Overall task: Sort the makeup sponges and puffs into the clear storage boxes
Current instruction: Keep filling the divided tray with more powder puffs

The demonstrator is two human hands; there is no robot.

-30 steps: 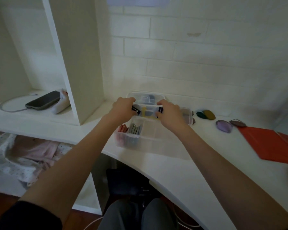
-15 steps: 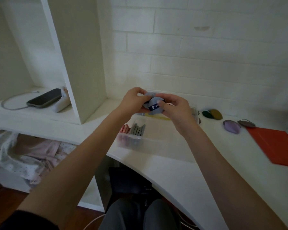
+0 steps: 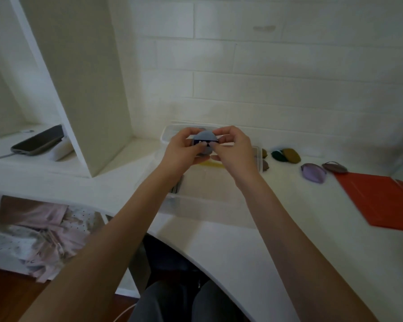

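Both hands hold a blue-grey round puff [image 3: 204, 138] with a dark ribbon band above the clear storage box [image 3: 209, 201]. My left hand [image 3: 183, 147] grips its left side and my right hand [image 3: 233, 149] pinches the band on the right. A second clear box [image 3: 170, 133] sits behind, mostly hidden by the hands. On the counter to the right lie a dark green puff [image 3: 277, 155], an olive puff [image 3: 291, 155], a lilac puff [image 3: 313, 172] and a brownish-mauve puff [image 3: 335, 167].
A red folder [image 3: 379, 201] lies at the right of the white counter. A phone [image 3: 39, 141] on a cable rests in the shelf nook at left, beside a white upright panel [image 3: 79, 77]. Pink clothes [image 3: 33, 228] are piled below the counter. Brick wall behind.
The hands lifted the blue-grey puff out of the small box and hold it above the storage box; the right fingers moved onto its band.
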